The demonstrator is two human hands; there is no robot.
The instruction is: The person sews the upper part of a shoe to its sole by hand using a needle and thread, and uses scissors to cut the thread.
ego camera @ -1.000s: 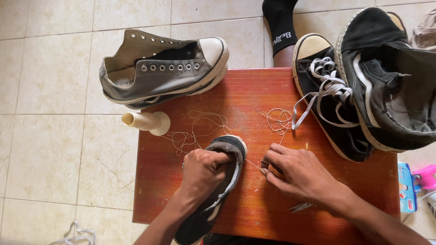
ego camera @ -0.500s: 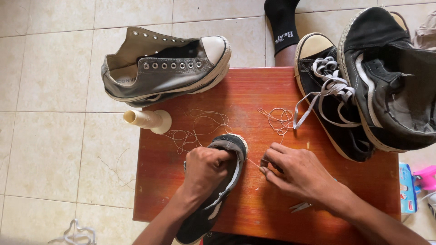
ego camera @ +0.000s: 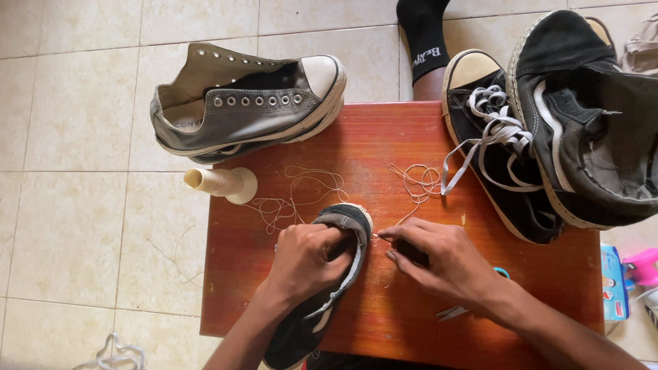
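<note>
My left hand [ego camera: 308,260] grips a small dark shoe [ego camera: 343,218] with a pale sole edge, pressing it down on the red-brown wooden table [ego camera: 384,137]. My right hand [ego camera: 439,264] is beside the shoe's toe, its fingertips pinched on something thin, apparently a needle, where pale thread [ego camera: 301,188] runs to the shoe. Something dark sits under its palm. The thread lies in loose loops across the table top.
A thread spool [ego camera: 223,183] lies on the table's left edge. A grey unlaced sneaker [ego camera: 240,109] overhangs the back left corner. Two black sneakers [ego camera: 548,137] rest at the right. A person's foot in a black sock [ego camera: 425,41] stands behind. Scissors [ego camera: 456,312] peek out under my right wrist.
My right hand has drawn closer to the shoe's toe. The left hand keeps its grip on the shoe with little movement.
</note>
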